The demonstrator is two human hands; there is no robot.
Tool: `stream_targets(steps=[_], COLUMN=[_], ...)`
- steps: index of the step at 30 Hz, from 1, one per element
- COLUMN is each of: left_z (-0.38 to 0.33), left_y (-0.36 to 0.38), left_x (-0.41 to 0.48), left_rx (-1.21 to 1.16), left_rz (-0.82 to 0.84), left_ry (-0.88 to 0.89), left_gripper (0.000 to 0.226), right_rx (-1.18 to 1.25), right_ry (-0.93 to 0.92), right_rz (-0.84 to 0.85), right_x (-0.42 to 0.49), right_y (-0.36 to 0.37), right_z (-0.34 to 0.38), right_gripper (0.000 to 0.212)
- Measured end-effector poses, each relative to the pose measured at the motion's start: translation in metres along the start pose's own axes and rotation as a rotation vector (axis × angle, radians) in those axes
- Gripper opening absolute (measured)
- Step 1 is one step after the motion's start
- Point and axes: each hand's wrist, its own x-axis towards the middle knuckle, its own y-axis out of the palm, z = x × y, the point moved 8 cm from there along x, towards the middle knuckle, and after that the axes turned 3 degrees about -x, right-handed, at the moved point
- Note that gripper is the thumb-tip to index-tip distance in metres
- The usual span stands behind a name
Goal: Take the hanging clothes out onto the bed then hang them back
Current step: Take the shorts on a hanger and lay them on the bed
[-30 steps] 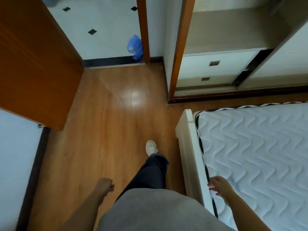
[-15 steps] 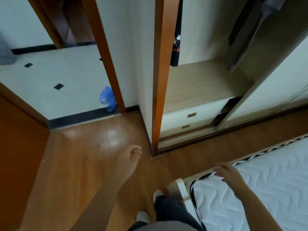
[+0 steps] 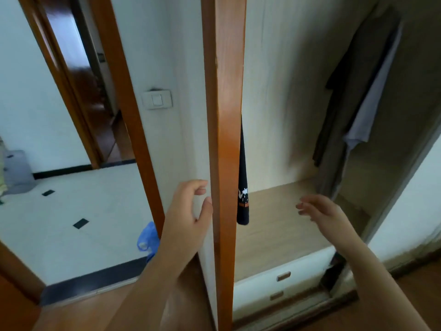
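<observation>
Left hand (image 3: 188, 211) is up at the wardrobe's orange wooden post (image 3: 224, 115), and its forearm covers part of a blue bag (image 3: 144, 237) on the tiled floor beyond the doorway. The thumb sits right at the post's edge; touching or not, can't call it. Fingers are loosely curled with nothing in them, palm turned toward the post.

Just right of the post, a black garment (image 3: 243, 206) hangs inside the wardrobe, mostly hidden behind the wood. Only a narrow strip shows, with a white and orange print near its lower end, the hem hanging above the wooden shelf (image 3: 274, 225).

Right hand (image 3: 319, 211) is blurred, reaching in over that shelf, fingers stretched forward and slightly spread, empty, well apart from any clothing.

Further right, dark garments (image 3: 343, 87) and a pale grey shirt (image 3: 372, 108) hang together by the wardrobe's right wall, their tops cut off at the upper edge. Focus is soft there, so the count of dark pieces is unclear. Two white drawers (image 3: 298, 271) sit below the shelf.
</observation>
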Motion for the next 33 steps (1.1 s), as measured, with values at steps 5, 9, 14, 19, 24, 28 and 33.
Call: stream_targets(steps=[5,9,14,19,24,28,33], left_z=[-0.057,-0.098,-0.127,-0.118,-0.118,-0.116,-0.116], left_y=[-0.026,-0.037,-0.029,-0.019,-0.019,-0.018,-0.016], left_x=[0.084,0.140,0.182,0.189,0.189,0.189,0.189], left_rx=[-0.017,-0.041,-0.129,-0.356,-0.437,-0.456,-0.503], left_rz=[-0.165,-0.243,-0.263,-0.211,-0.202,-0.206,-0.188], left_ry=[0.285,0.368,0.414,0.392,0.392,0.387,0.369], left_gripper=[0.043,0.061,0.073,0.068,0.065,0.064,0.065], right_rx=[0.045,0.061,0.197,0.277,0.162,0.067,0.007], right_ry=[-0.244,-0.422,-0.520,-0.571,-0.613,-0.602,-0.524], right_rz=[-0.051,-0.056,-0.022,0.069,0.075,0.052,0.068], right_x=[0.058,0.086,0.121,0.146,0.164,0.184,0.210], right_y=[-0.016,-0.025,-0.024,-0.009,0.010,0.017,0.009], right_z=[0.113,0.212,0.304,0.359,0.391,0.396,0.393], right_gripper=[0.012,0.015,0.021,0.011,0.031,0.023,0.025])
